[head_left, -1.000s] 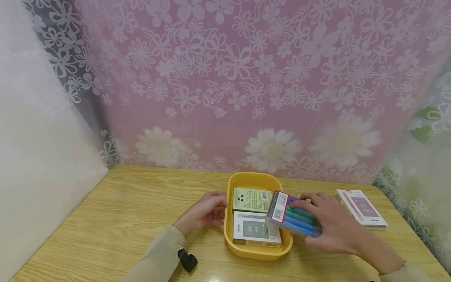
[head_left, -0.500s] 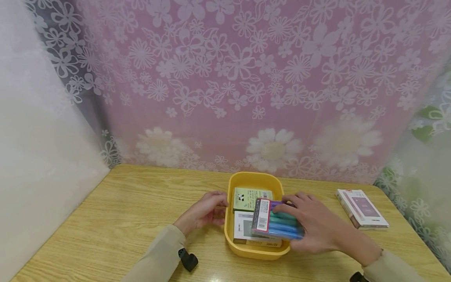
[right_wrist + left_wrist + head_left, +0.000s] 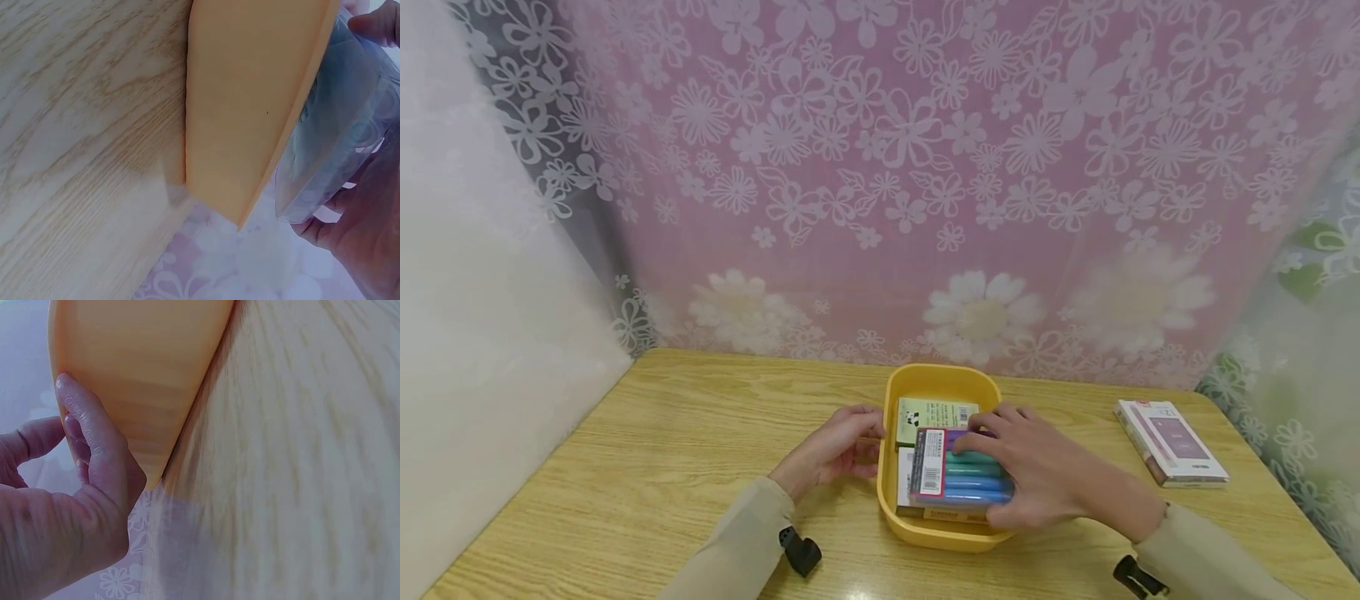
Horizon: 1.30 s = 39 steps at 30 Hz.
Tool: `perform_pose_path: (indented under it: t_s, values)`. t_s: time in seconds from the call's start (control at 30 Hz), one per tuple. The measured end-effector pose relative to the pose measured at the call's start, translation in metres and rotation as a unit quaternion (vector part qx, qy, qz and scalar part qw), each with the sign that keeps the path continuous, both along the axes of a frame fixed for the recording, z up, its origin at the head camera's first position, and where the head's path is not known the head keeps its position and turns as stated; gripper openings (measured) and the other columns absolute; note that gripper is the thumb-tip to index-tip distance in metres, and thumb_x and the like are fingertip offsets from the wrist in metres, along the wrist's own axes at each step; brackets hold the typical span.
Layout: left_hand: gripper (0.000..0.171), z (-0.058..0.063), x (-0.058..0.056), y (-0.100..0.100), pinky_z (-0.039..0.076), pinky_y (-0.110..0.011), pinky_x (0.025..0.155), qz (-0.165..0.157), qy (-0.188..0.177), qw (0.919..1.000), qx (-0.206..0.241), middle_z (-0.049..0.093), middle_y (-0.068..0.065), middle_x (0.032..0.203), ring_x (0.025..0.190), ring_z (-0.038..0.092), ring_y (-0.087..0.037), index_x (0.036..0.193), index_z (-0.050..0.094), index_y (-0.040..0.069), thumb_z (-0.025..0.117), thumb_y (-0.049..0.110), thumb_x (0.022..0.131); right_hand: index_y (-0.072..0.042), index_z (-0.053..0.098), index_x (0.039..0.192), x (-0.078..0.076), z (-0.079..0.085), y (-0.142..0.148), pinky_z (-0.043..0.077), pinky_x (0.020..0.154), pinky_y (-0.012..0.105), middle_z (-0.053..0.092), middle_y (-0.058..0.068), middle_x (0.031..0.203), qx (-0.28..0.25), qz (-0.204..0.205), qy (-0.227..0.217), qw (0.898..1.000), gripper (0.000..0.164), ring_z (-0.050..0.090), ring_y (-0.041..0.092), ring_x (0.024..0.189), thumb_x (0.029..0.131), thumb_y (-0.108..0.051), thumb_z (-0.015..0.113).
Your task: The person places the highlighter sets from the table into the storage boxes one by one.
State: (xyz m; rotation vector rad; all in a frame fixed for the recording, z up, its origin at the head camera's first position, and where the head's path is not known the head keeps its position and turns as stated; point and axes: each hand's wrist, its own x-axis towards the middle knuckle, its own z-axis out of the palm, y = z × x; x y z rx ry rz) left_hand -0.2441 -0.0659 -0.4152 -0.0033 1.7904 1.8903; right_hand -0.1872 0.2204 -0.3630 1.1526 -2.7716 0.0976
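Note:
My right hand grips a clear plastic case of markers, purple, green and blue, with a white-and-red label at its left end. The case is over the front part of a yellow plastic bin, and in the right wrist view the clear case is tilted at the bin's rim. Below it lies a white box, mostly covered. Behind, in the bin, is a green box with a panda picture. My left hand pinches the bin's left rim, fingers against the outer wall.
A white box with a purple panel lies at the right of the wooden table. A pink flowered curtain hangs along the table's back edge. Pale sheeting hangs at both sides.
My right hand has carried the marker case left, from the bin's right rim to over the white box inside. My left hand has stayed at the rim.

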Motion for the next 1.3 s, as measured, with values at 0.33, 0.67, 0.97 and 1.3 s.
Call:
perform_pose_path:
  t_s: [0.33,0.67,0.97,1.3]
  values:
    - [0.034,-0.002,-0.002,0.002,0.056,-0.023,0.055,-0.002,-0.001,0.9999,0.010,0.058,-0.004,0.095,0.067,0.055,-0.009,0.117,0.053,0.004,0.058,0.012,0.084,-0.035,0.062,0.128,-0.004,-0.003,-0.012,0.046,0.087,0.047,0.062,0.002,0.128,-0.006,0.013,-0.020,1.000,0.060,0.053,0.021,0.110,0.071,-0.054,0.070]
    - [0.031,-0.003,-0.001,0.000,0.054,-0.022,0.053,-0.004,0.001,0.9999,0.016,0.055,-0.002,0.090,0.065,0.052,-0.010,0.113,0.051,0.006,0.057,0.012,0.083,-0.036,0.062,0.127,-0.005,-0.013,-0.021,0.044,0.087,0.043,0.062,-0.002,0.127,-0.016,0.021,-0.043,0.999,0.059,0.050,0.017,0.112,0.070,-0.050,0.071]
    - [0.027,-0.006,0.003,0.000,0.056,-0.023,0.055,-0.001,-0.008,0.9999,0.011,0.057,-0.003,0.094,0.068,0.055,-0.011,0.109,0.053,0.009,0.059,0.014,0.084,-0.042,0.058,0.137,-0.001,-0.016,-0.016,0.048,0.091,0.053,0.056,0.004,0.141,-0.004,0.026,-0.121,0.992,0.061,0.053,0.025,0.121,0.079,-0.053,0.071]
    - [0.029,-0.001,-0.001,0.000,0.057,-0.023,0.056,0.001,-0.006,1.0000,0.001,0.056,-0.004,0.097,0.067,0.055,-0.011,0.113,0.053,0.008,0.058,0.015,0.086,-0.039,0.055,0.146,-0.005,-0.012,-0.011,0.051,0.101,0.059,0.053,0.009,0.147,0.012,0.042,-0.122,0.992,0.067,0.055,0.032,0.129,0.085,-0.064,0.070]
